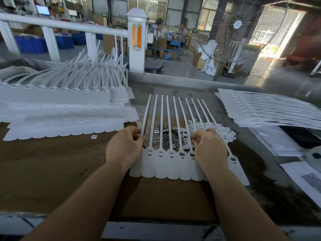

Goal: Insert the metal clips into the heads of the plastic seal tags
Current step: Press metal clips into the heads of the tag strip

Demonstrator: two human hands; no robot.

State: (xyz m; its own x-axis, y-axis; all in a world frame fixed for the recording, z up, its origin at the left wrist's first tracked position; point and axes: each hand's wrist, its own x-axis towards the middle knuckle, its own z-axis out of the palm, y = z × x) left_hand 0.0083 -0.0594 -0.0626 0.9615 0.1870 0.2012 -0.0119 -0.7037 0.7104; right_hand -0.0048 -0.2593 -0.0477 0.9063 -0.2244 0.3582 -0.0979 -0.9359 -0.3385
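A joined strip of white plastic seal tags [172, 167] lies flat before me, tails pointing away. Under the tails sits a pile of dark metal clips [165, 134], and to its right a heap of small white plastic caps [224, 133]. My left hand [124, 146] has curled fingers at the leftmost tag's head and tail; whether it pinches them I cannot tell. My right hand [208, 146] rests over the tag heads on the right, its fingertips bunched together; anything pinched there is hidden.
Stacked strips of tags [66, 105] fill the left of the table; another stack [271, 112] lies at the right. One loose white cap [94, 136] sits left of my hands. Papers [304, 178] lie at the right edge. A white railing and a large fan stand beyond the table.
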